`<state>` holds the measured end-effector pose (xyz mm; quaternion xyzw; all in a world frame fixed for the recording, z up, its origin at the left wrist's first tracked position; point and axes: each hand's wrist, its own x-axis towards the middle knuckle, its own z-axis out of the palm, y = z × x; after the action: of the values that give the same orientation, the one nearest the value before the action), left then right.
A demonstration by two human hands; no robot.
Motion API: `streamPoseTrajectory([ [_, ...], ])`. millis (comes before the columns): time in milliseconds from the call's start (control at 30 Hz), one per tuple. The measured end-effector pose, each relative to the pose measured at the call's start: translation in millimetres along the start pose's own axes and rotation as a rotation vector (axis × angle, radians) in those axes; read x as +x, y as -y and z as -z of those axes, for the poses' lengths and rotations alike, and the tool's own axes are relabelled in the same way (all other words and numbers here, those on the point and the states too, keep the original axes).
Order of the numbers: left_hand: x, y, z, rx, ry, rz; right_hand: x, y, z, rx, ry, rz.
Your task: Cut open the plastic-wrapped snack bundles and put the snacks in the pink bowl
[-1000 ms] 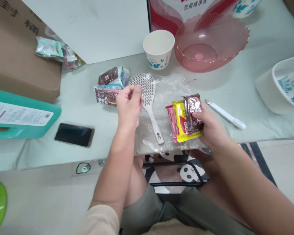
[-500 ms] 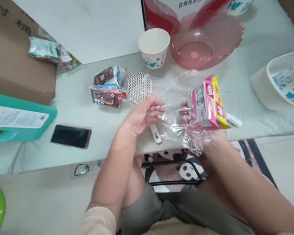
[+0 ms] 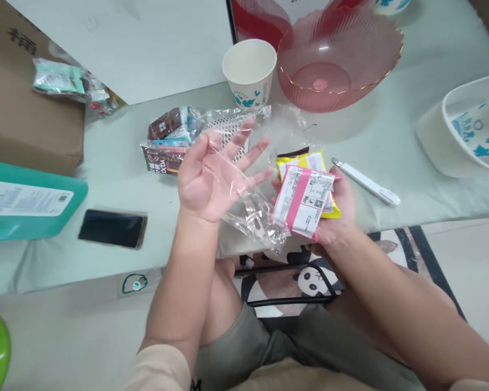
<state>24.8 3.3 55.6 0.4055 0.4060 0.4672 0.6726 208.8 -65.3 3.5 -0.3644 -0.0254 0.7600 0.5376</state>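
My left hand (image 3: 212,179) is palm up with its fingers spread, and a clear plastic bag (image 3: 261,217) drapes over it. I cannot tell whether the hand is inside the bag or beneath it. In my right hand (image 3: 338,212) rest several small snack packets (image 3: 303,201); a pink-and-white one lies on top of yellow ones. Behind my left fingers, a white perforated skimmer (image 3: 228,130) shows in part. Chocolate-coloured snack packets (image 3: 165,125) lie left of it, partly covered by my hand and the bag. A white utility knife (image 3: 367,182) lies right of my right hand.
A paper cup (image 3: 250,73) and a pink ribbed bowl (image 3: 338,65) stand at the back. At right is a white tub (image 3: 452,136). On the left are a phone (image 3: 112,228), a teal container (image 3: 32,201) and a cardboard box (image 3: 28,119). The table's front edge is near my knees.
The snack packets have come down and left in my right hand, and the pink one now lies flat. My left hand has turned palm up and spread, the bag shifting left with it.
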Motion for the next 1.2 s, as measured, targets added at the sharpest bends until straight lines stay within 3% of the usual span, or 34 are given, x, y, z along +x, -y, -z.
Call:
streamPoseTrajectory([
  [133,1.7,-2.6,5.9,0.040,-0.074,-0.055,-0.4,-3.4,0.1,-0.019,0.038,-0.006],
  [433,-4.8,-17.8,1.1,-0.091,0.059,-0.197,5.8,-22.4,11.9,0.022,0.158,-0.006],
  [700,-4.3,-15.2,4.3,-0.153,0.063,-0.154,7.7,-21.1,14.7,0.008,0.119,0.009],
  [867,-11.1,-14.3,-8.6,-0.069,0.032,-0.167,6.0,-23.9,14.8,-0.029,0.167,-0.031],
  [1067,-11.7,-6.4,-13.1,-0.130,-0.029,-0.208,0.7,-27.2,15.1,0.041,0.242,-0.100],
  [1200,-10.1,-7.4,-10.5,-0.179,0.042,-0.244,-1.1,-24.6,7.7,0.054,0.274,-0.128],
])
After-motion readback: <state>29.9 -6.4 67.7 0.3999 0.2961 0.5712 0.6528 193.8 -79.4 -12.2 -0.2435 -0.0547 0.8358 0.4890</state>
